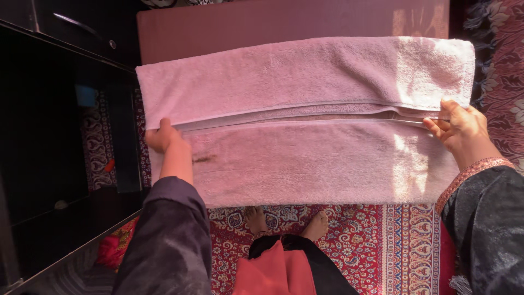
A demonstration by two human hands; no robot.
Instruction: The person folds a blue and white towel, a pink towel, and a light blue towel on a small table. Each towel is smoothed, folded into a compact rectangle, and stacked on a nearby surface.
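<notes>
A large pink towel (305, 158) lies spread over a brown table (273, 22), with its far part folded toward the middle and its near part hanging over the table's front edge. My left hand (162, 136) grips the towel's left side at the fold line. At the right side, my right hand (461, 128) pinches the towel's edge at the same fold. A dark smudge marks the towel close to my left hand. Both arms are in dark sleeves, the right one with a patterned cuff.
A dark glass-fronted cabinet (49, 136) stands at the left. Under the table lies a red patterned carpet (382, 240), where my bare feet (286, 221) stand. Patterned fabric (505, 76) lies at the right.
</notes>
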